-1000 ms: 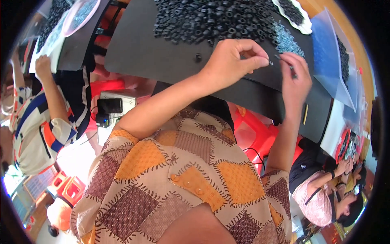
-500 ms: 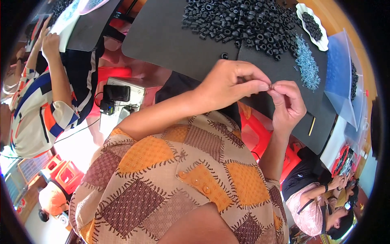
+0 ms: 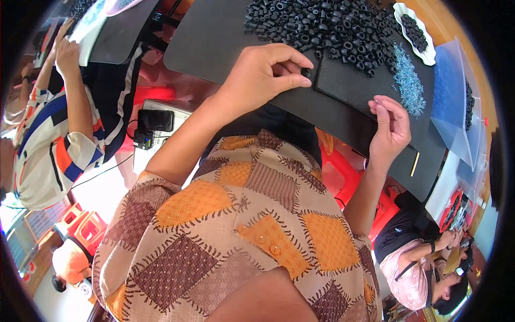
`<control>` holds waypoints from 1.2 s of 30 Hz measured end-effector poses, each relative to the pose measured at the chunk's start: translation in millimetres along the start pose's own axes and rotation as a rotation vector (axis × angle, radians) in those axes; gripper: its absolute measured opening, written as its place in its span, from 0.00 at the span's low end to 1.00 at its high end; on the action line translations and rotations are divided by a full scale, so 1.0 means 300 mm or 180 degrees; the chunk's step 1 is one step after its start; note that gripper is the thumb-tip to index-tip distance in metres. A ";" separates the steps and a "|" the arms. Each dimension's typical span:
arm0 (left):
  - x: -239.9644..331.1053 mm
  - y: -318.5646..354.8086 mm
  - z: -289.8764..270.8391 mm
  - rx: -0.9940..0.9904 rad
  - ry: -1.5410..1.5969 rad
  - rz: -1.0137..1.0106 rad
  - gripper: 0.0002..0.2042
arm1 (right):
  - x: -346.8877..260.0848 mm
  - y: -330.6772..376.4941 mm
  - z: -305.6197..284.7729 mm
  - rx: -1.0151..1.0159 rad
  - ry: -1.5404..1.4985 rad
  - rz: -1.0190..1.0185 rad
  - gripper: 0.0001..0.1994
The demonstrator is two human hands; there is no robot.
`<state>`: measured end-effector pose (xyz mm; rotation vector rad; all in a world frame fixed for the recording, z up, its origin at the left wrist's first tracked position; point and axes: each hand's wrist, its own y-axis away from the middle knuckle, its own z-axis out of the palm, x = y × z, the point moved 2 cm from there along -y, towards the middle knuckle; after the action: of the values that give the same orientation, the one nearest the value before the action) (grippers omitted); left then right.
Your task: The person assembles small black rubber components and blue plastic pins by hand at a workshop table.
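My left hand [image 3: 257,75] pinches a small black hollow cap [image 3: 306,72] between thumb and fingertips, just above the dark table mat. Lower and to the right, my right hand [image 3: 390,126] is closed with thumb and forefinger together. A tiny pale speck shows at those fingertips, too small to name. Beyond both hands spreads a large heap of black hollow caps [image 3: 338,32]. To its right lies a pile of small translucent blue pieces [image 3: 409,86], close above my right hand.
A white scalloped dish [image 3: 429,56] of black parts stands at the far right, near a clear plastic bin [image 3: 450,102]. A thin yellow stick [image 3: 414,164] lies on the mat. Red stools [image 3: 338,166] stand below the table edge. Other people work at left and right.
My hands were together at the fingertips and have parted. The left moved left and picked up the lone black cap from the mat. The right shifted slightly right.
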<state>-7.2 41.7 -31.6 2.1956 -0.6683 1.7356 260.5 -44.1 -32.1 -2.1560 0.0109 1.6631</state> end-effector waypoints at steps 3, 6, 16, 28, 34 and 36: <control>0.010 -0.001 0.011 -0.0190 0.1503 -0.0152 0.13 | -0.010 -0.005 -0.004 0.0258 -0.0163 -0.0079 0.04; 0.032 0.012 0.007 -0.0154 0.2132 -0.0350 0.12 | -0.045 -0.005 0.050 0.0329 -0.0185 0.0180 0.05; 0.037 0.072 -0.017 -0.0164 0.1736 -0.0369 0.12 | -0.146 -0.011 0.217 -0.0443 -0.0535 -0.0137 0.07; 0.007 0.127 -0.041 0.0055 0.1732 -0.0389 0.15 | -0.251 -0.033 0.378 -0.0730 0.0542 -0.1546 0.09; -0.001 0.155 -0.052 0.0173 0.2256 -0.0615 0.13 | -0.246 0.004 0.428 -0.0597 0.0805 -0.1568 0.08; -0.002 0.164 -0.057 0.0172 0.2501 -0.0677 0.13 | -0.249 0.008 0.440 -0.0564 0.0794 -0.1609 0.08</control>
<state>-46.7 7.6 -31.8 1.3422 -0.1826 2.2598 116.6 -21.3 10.0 -2.2353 -0.5788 1.1398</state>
